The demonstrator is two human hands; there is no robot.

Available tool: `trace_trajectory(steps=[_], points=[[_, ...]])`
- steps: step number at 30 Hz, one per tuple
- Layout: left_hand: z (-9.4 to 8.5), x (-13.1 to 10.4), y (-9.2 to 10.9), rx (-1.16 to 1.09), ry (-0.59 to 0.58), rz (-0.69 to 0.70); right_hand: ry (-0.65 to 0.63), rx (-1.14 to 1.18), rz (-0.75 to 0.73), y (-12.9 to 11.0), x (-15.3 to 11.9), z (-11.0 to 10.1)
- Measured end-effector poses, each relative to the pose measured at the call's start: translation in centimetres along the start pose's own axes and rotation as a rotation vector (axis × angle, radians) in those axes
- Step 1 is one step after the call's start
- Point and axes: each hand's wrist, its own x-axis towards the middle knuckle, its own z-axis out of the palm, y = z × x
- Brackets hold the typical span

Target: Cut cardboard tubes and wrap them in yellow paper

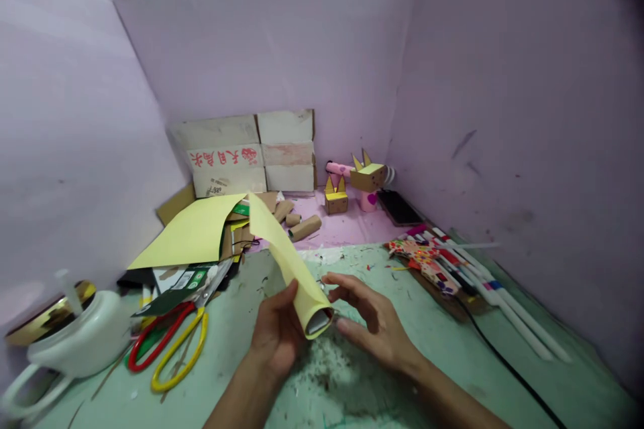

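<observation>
Yellow paper roll in the left hand, right hand partly open beside it

The left hand [279, 332] grips the yellow paper roll [298, 275] between thumb and fingers; the right hand [375, 322] is half curled with a gap between thumb and fingers, close to the roll's near end, though whether it touches cannot be told; that end is open and shows a grey-white layer inside.

Far left of the hands sits one white handled pot [80, 342], a white stick [69, 291] rising from its top beside a gold disc [47, 316]; one pair of scissors [176, 342], with a red loop and a yellow loop, lies nearer the left hand; beyond the hands are two cardboard tubes [305, 228] and two eared boxes [336, 202], one of them raised on a pink tube [368, 202]; one dark phone [400, 208] and a cluster of pens [483, 281] lie beyond and right of the right hand.

The green tabletop [236, 375] is smudged and littered with scraps beneath the hands; a pink sheet [347, 231] covers its far part; lilac panels [282, 53] enclose three sides.
</observation>
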Motion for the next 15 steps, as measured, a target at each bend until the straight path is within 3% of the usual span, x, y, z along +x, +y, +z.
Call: trace_trajectory(steps=[3,6,10,15], points=[[0.1,-0.1,0.3,-0.058,-0.02,-0.038,0.134,0.266,0.134,0.1,0.3,-0.4],[0.4,-0.1,0.1,-0.028,-0.057,-0.008,0.253,0.353,0.212,0.0,0.6,-0.6],[0.5,-0.1,-0.2,0.062,-0.088,0.002,0.259,0.319,0.23,-0.4,0.8,-0.4],[-0.8,0.5,-0.6,0.089,-0.136,0.04,0.26,0.239,0.219,-0.5,0.7,-0.1]])
